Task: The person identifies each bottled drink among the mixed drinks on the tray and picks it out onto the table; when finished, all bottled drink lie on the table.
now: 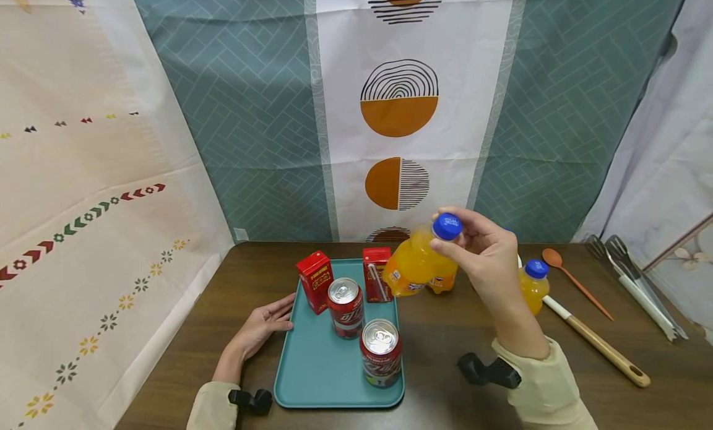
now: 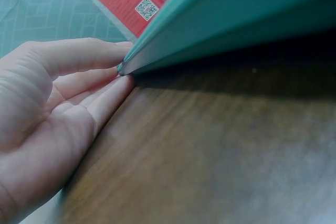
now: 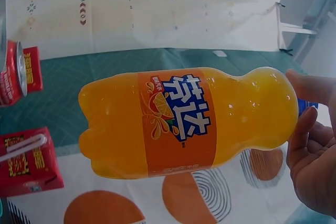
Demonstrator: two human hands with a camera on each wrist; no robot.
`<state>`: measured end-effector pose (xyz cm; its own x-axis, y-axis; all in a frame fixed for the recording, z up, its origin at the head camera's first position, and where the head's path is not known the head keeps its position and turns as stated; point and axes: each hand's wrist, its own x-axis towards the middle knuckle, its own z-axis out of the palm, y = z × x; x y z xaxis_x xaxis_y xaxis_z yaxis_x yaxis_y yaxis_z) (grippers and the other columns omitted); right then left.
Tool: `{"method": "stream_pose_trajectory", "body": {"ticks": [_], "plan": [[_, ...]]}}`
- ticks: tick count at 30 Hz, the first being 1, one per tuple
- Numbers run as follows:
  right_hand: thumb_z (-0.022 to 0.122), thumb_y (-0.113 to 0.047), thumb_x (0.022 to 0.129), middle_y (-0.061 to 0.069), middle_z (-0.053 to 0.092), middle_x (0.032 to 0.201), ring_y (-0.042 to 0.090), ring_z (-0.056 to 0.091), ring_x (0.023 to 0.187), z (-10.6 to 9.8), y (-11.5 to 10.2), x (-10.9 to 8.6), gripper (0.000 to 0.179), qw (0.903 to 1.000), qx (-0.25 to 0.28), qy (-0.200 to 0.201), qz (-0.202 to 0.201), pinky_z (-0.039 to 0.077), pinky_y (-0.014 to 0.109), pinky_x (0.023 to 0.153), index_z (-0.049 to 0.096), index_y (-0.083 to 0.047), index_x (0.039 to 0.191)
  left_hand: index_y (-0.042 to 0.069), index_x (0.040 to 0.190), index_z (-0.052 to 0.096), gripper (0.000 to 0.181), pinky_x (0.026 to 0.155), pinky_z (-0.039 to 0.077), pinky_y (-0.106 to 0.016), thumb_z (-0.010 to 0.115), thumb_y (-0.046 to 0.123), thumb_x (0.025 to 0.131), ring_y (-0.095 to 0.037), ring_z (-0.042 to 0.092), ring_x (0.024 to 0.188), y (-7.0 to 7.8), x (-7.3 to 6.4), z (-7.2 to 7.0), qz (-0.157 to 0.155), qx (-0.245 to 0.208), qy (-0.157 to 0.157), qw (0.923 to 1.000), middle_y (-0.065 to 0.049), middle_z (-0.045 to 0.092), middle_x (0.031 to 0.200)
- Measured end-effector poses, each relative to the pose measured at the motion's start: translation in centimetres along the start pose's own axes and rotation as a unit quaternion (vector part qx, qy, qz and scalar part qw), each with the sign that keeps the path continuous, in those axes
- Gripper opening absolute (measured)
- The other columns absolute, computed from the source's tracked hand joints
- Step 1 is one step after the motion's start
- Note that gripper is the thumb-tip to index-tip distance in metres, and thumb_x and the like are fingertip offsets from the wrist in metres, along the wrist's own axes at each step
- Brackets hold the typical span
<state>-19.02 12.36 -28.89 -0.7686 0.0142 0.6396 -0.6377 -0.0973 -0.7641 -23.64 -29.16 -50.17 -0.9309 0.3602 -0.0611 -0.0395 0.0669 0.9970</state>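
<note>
My right hand (image 1: 490, 250) pinches an orange soda bottle (image 1: 414, 263) by its neck, just under the blue cap. The bottle hangs tilted in the air by the tray's far right side, and its orange label faces the right wrist view. At the left rim of the teal tray (image 1: 317, 374), my left hand (image 1: 264, 325) pinches the edge, thumb above and fingers below. On the tray stand two red soda cans, one near the middle (image 1: 346, 309) and one at the near right (image 1: 381, 356). Two red drink cartons, left (image 1: 315, 283) and right (image 1: 377, 275), stand toward its far end.
Behind the held bottle, another orange bottle (image 1: 442, 284) is partly hidden. A further bottle (image 1: 533, 288) stands right of my forearm. Beyond it lie a wooden-handled utensil (image 1: 601, 346), an orange spoon (image 1: 576, 283) and metal-ended utensils (image 1: 640, 284). Patterned cloths hang around the table.
</note>
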Motion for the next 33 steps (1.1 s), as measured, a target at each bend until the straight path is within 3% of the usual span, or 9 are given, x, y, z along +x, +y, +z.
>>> {"method": "stream_pose_trajectory", "body": {"ticks": [7, 12, 19, 25, 33], "plan": [[0.073, 0.008, 0.080, -0.010, 0.074, 0.100, 0.005, 0.052, 0.068, -1.4, 0.5, -0.3, 0.035, 0.9985, -0.052, -0.015, 0.010, 0.046, 0.009, 0.060, 0.069, -0.001, 0.113, -0.006, 0.151, 0.025, 0.071, 0.102, 0.047, -0.016, 0.063, 0.001, 0.091, -0.003, 0.051, 0.131, 0.0, -0.1, -0.1, -0.004, 0.005, 0.003, 1.0000, -0.027, 0.022, 0.159], [0.073, 0.008, 0.080, -0.009, 0.074, 0.100, 0.006, 0.051, 0.066, -2.4, 0.9, -0.5, 0.035, 0.9985, -0.049, -0.019, 0.012, 0.046, 0.010, 0.058, 0.068, 0.002, 0.114, -0.007, 0.151, 0.024, 0.071, 0.101, 0.047, -0.015, 0.063, 0.001, 0.092, 0.001, 0.053, 0.127, 0.0, 0.0, -0.1, -0.003, 0.007, 0.002, 1.0000, -0.028, 0.021, 0.158], [0.074, 0.007, 0.080, -0.008, 0.056, 0.068, 0.006, 0.048, 0.061, -3.6, 1.3, -0.9, 0.034, 0.9951, -0.084, -0.005, 0.052, 0.043, 0.013, 0.048, 0.068, 0.003, 0.113, -0.007, 0.151, 0.024, 0.071, 0.101, 0.047, -0.015, 0.062, 0.000, 0.091, 0.004, 0.053, 0.124, 0.0, 0.0, -0.1, -0.002, 0.001, 0.001, 1.0000, -0.028, 0.021, 0.158], [0.076, 0.001, 0.080, -0.009, 0.051, 0.066, 0.007, 0.046, 0.057, -4.6, 1.9, -1.3, 0.035, 0.9819, -0.162, 0.012, 0.097, 0.039, 0.021, 0.041, 0.067, 0.003, 0.113, -0.008, 0.151, 0.023, 0.072, 0.100, 0.048, -0.015, 0.062, 0.000, 0.091, 0.006, 0.054, 0.122, 0.0, 0.0, 0.0, -0.002, 0.004, 0.001, 1.0000, -0.030, 0.020, 0.158], [0.078, -0.010, 0.081, -0.012, 0.051, 0.069, 0.005, 0.049, 0.061, -6.1, 3.4, -2.3, 0.036, 0.9616, -0.244, -0.007, 0.125, 0.044, 0.017, 0.049, 0.067, -0.002, 0.115, -0.007, 0.151, 0.024, 0.073, 0.101, 0.048, -0.016, 0.063, 0.001, 0.091, 0.003, 0.053, 0.125, 0.0, 0.0, 0.0, -0.006, 0.003, 0.004, 1.0000, -0.028, 0.021, 0.158]]}}
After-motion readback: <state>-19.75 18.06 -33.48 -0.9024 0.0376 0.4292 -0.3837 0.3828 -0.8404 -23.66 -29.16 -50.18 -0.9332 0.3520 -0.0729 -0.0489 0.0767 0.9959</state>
